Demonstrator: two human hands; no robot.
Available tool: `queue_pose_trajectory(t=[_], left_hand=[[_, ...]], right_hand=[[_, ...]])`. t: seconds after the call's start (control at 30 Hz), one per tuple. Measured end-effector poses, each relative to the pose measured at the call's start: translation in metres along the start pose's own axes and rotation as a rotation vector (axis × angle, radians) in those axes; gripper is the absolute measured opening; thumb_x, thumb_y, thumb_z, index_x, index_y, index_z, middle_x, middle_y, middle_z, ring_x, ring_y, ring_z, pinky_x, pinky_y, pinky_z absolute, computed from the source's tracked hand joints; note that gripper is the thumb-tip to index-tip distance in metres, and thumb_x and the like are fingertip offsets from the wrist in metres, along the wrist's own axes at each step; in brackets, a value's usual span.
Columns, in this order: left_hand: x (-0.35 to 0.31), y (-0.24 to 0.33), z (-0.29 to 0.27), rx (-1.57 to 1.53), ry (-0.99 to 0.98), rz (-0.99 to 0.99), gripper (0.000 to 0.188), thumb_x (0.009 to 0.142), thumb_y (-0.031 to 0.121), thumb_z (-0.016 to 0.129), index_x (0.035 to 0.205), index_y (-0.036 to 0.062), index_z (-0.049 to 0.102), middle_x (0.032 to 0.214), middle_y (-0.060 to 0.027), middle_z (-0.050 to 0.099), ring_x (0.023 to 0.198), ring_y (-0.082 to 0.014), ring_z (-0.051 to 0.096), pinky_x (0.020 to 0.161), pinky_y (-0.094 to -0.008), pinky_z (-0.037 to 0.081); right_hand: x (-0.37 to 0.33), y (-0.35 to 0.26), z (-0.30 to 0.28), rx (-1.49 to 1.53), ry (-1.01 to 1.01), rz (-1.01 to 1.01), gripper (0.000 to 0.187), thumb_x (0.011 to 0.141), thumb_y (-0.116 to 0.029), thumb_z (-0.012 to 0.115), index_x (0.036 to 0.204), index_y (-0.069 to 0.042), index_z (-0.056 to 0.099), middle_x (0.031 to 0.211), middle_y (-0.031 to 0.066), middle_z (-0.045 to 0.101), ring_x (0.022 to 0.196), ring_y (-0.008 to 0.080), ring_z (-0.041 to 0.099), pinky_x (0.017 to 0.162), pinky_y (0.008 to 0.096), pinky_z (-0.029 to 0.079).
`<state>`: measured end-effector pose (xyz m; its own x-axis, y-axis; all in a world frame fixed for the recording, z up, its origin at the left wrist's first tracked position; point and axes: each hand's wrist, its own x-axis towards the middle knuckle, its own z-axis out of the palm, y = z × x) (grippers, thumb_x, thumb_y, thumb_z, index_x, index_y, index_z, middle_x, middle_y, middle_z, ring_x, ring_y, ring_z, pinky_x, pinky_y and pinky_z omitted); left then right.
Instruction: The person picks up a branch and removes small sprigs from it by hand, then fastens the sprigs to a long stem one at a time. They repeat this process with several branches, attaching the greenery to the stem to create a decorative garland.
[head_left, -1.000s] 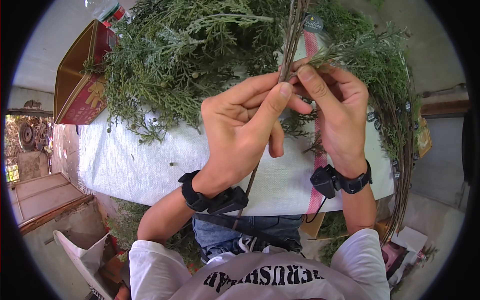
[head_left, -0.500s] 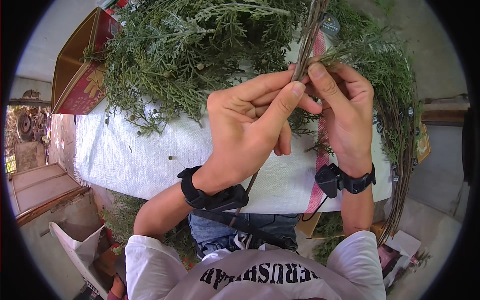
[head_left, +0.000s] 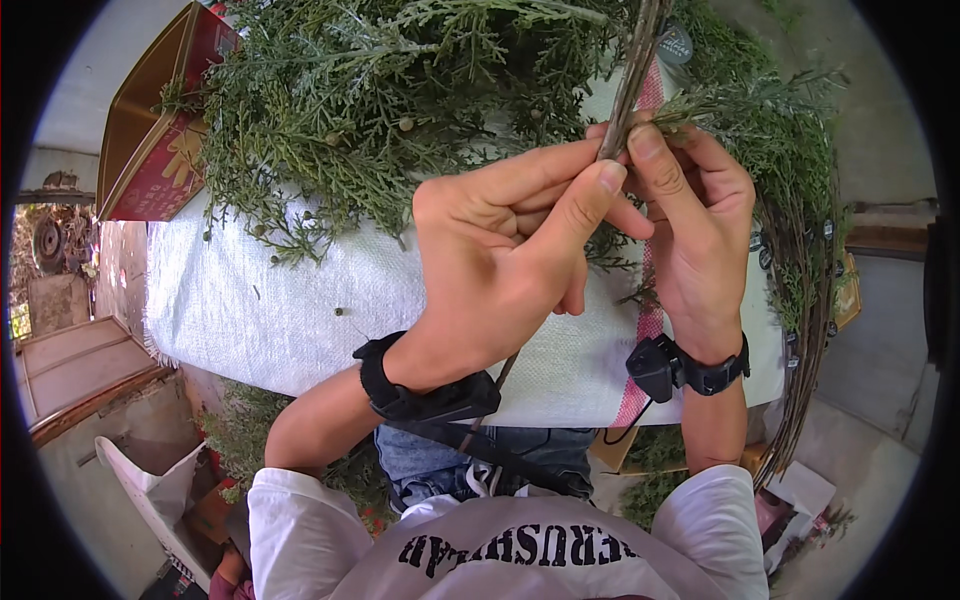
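Both of my hands meet on a bundle of thin brown twigs (head_left: 636, 70) that runs up and away over the table. My left hand (head_left: 505, 265) pinches the bundle between thumb and fingers. My right hand (head_left: 690, 215) grips it just to the right, with a green evergreen sprig (head_left: 735, 100) pressed against it. A black band sits on each wrist. A big heap of evergreen sprigs (head_left: 370, 90) lies on the white woven cloth (head_left: 270, 300) beyond my left hand.
A red and gold box (head_left: 150, 150) stands open at the far left of the table. A ring of bent twigs with greenery (head_left: 810, 300) curves down the right side. A white bag (head_left: 150, 480) and more cuttings lie on the ground by my legs.
Both hands have stayed together on the twig bundle and shifted slightly up and right in view. My left thumb has slid further along the bundle.
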<state>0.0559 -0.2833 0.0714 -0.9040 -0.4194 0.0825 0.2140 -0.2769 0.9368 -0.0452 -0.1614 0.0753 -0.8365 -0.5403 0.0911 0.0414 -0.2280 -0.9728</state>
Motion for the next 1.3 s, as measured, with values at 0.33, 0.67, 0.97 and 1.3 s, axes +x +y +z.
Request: queue_pose_trajectory(t=[0.33, 0.67, 0.97, 1.3], left_hand=[[-0.001, 0.002, 0.002, -0.023, 0.03, -0.03, 0.027, 0.103, 0.013, 0.062, 0.119, -0.0077, 0.067, 0.091, -0.0199, 0.076, 0.043, -0.0109, 0.057, 0.038, -0.0217, 0.042], [-0.001, 0.012, 0.005, 0.017, -0.115, -0.035, 0.031, 0.105, 0.015, 0.055, 0.125, -0.0067, 0.063, 0.089, -0.0199, 0.075, 0.04, -0.0131, 0.054, 0.038, -0.0229, 0.042], [-0.013, 0.022, 0.004, -0.288, -0.361, -0.043, 0.022, 0.104, 0.012, 0.053, 0.119, -0.0023, 0.06, 0.092, -0.0181, 0.071, 0.046, -0.0146, 0.059, 0.037, -0.0232, 0.039], [-0.052, 0.035, 0.016, -0.241, -0.18, -0.169, 0.019, 0.103, 0.021, 0.06, 0.105, 0.0024, 0.058, 0.089, -0.0109, 0.067, 0.044, -0.0083, 0.048, 0.035, -0.022, 0.029]], right_hand=[[0.002, 0.002, -0.002, 0.004, -0.038, -0.013, 0.019, 0.095, -0.014, 0.073, 0.107, 0.001, 0.074, 0.096, 0.0081, 0.076, 0.086, 0.0111, 0.07, 0.078, 0.023, 0.054], [-0.002, -0.043, -0.035, -0.281, -0.105, -0.06, 0.02, 0.097, -0.012, 0.07, 0.112, 0.001, 0.071, 0.102, 0.0075, 0.075, 0.088, 0.0141, 0.07, 0.081, 0.0273, 0.055], [-0.079, -0.08, -0.061, -1.429, 0.028, 0.282, 0.044, 0.093, -0.036, 0.072, 0.068, 0.0, 0.072, 0.06, 0.0121, 0.066, 0.052, 0.0175, 0.061, 0.054, 0.0318, 0.047], [-0.099, -0.018, -0.033, -1.621, 0.217, 0.004, 0.06, 0.079, -0.055, 0.076, 0.064, 0.003, 0.069, 0.059, 0.0211, 0.063, 0.055, 0.0345, 0.066, 0.057, 0.0445, 0.052]])
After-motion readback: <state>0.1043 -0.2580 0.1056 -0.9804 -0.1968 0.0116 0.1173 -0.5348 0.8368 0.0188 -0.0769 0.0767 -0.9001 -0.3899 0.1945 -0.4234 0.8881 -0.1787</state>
